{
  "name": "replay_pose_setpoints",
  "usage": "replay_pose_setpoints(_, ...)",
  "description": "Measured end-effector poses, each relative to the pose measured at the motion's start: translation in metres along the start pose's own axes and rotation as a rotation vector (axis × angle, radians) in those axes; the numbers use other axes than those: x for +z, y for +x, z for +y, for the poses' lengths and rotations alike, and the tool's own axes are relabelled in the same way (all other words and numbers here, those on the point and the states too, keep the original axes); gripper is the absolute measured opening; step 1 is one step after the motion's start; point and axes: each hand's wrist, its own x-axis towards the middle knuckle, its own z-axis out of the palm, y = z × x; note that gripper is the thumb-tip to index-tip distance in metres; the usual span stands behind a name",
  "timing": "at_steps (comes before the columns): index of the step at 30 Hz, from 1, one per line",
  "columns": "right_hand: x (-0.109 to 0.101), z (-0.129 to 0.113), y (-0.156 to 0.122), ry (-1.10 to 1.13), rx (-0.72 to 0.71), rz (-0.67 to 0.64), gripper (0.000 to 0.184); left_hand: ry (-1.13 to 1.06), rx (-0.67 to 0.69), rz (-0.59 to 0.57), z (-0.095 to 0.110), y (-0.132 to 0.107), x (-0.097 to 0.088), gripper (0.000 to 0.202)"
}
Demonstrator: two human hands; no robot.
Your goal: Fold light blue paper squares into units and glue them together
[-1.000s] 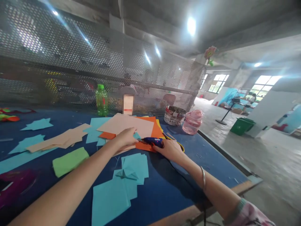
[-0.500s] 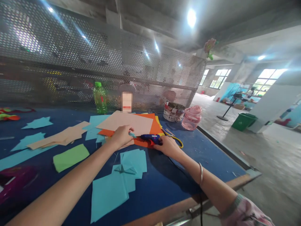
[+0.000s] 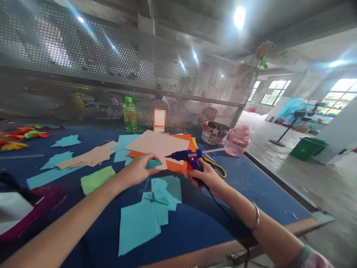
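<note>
Blue hot glue gun point(image 3: 187, 157) sits clamped in the right hand point(image 3: 208, 178), nozzle pointing left above orange and peach paper sheets point(image 3: 156, 147) on the worktop point(image 3: 237, 193); the left hand point(image 3: 136, 170) pinches a small teal paper piece point(image 3: 153, 163) nearby.

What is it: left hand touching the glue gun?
Apart: in the head view, the left hand holds a teal piece, and paper shows between it and the glue gun.

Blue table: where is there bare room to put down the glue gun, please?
Bare blue tabletop lies right of the yellow-handled scissors, between the table's edge and the cord of the glue gun. The centre is crowded with peach and orange sheets and teal pieces.
</note>
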Motion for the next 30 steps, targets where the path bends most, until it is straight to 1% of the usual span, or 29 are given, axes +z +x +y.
replay_pose_setpoints(3, -0.001, 0.001, -0.004, 0.034, -0.029, 0.009, 0.030, -0.029, 0.006, -0.066, -0.006, -0.006, 0.002, 0.033)
replay_pose_setpoints(6, -0.002, 0.007, -0.005, 0.001, -0.066, 0.012, 0.037, -0.036, -0.004, -0.096, -0.014, -0.012, 0.005, 0.042)
replay_pose_setpoints(9, 0.001, 0.013, -0.008, -0.075, -0.100, -0.007, 0.039, -0.032, -0.016, -0.118, -0.019, -0.019, 0.008, 0.044)
replay_pose_setpoints(10, 0.002, 0.016, -0.009, -0.113, -0.132, -0.015, 0.035, -0.035, -0.015, -0.132, -0.020, -0.022, 0.009, 0.043)
replay_pose_setpoints(13, 0.006, 0.020, -0.014, -0.292, -0.289, -0.024, 0.025, -0.055, -0.003, -0.187, -0.017, -0.030, 0.012, 0.040)
replay_pose_setpoints(16, 0.005, 0.021, -0.018, -0.461, -0.408, -0.026, 0.025, -0.090, 0.002, -0.226, -0.012, -0.035, 0.013, 0.036)
replay_pose_setpoints(19, 0.002, 0.018, -0.020, -0.540, -0.469, -0.044, 0.025, -0.140, -0.004, -0.258, -0.008, -0.037, 0.013, 0.036)
replay_pose_setpoints(21, 0.000, 0.017, -0.020, -0.570, -0.484, -0.060, 0.026, -0.151, 0.002, -0.261, -0.006, -0.038, 0.014, 0.036)
replay_pose_setpoints(25, -0.001, 0.017, -0.020, -0.646, -0.519, -0.090, 0.027, -0.093, 0.038, -0.233, -0.004, -0.039, 0.016, 0.041)
replay_pose_setpoints(30, -0.001, 0.020, -0.019, -0.684, -0.544, -0.121, 0.025, -0.080, 0.043, -0.224, 0.000, -0.039, 0.018, 0.045)
